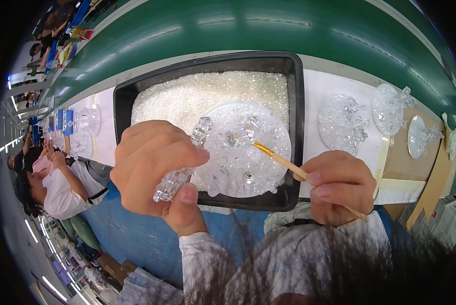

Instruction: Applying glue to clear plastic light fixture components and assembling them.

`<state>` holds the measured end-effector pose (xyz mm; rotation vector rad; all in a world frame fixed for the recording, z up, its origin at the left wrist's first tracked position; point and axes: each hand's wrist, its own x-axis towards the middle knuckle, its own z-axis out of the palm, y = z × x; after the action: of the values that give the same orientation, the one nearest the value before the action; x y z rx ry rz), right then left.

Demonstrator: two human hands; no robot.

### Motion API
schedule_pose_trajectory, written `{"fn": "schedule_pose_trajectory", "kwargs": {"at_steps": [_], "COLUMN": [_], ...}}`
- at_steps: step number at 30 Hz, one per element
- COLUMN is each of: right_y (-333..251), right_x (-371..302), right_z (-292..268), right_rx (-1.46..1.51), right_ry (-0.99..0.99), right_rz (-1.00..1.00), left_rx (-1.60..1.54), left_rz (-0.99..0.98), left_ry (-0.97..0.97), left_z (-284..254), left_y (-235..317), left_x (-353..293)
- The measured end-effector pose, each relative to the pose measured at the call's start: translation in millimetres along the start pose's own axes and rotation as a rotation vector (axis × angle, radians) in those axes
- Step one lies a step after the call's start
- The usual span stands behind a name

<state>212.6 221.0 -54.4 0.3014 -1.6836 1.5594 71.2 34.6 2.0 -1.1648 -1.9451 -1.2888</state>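
My left hand (154,162) is closed around the clear, faceted stem of a round, transparent ornament (253,175). Clear chunks cover the ornament's disc, which is held tilted over a black tray (296,117). Between the fingers and thumb of my right hand (340,185) is a slim paintbrush (288,164) with a pale wooden handle and a golden ferrule. Its tip meets the disc near the centre, though whether it touches the surface I cannot tell. White, glittering granules (187,94) fill the tray behind and beneath the ornament.
Similar clear disc ornaments (341,124) lie to the right on white paper and brown cardboard (405,165). More clear pieces (87,120) stand at the left by blue items. Beyond the tray runs a green surface (258,28). Another person (65,188) sits at far left.
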Motion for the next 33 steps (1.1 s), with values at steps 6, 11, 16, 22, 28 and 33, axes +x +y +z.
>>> {"fn": "schedule_pose_trajectory", "kwargs": {"at_steps": [6, 11, 16, 22, 28, 33], "right_y": [5, 1, 2, 0, 1, 12], "right_x": [1, -3, 1, 0, -3, 1], "right_z": [3, -3, -2, -8, -15, -17], "right_rx": [-0.021, -0.052, -0.038, -0.071, -0.081, 0.108], "right_ry": [-0.145, -0.04, -0.142, -0.097, -0.083, 0.097], "right_rz": [0.035, -0.008, 0.011, -0.039, -0.069, 0.076], "left_rx": [0.046, 0.028, 0.04, 0.022, -0.01, -0.114], "left_rz": [-0.009, -0.02, -0.016, -0.008, -0.007, -0.057], "left_ry": [-0.014, 0.024, 0.024, 0.057, 0.039, 0.023], "left_z": [-5, 4, -1, 3, 0, -7], "left_y": [-1, 0, 0, -3, -5, -12], "left_x": [-10, -4, -8, -9, -7, -9]}}
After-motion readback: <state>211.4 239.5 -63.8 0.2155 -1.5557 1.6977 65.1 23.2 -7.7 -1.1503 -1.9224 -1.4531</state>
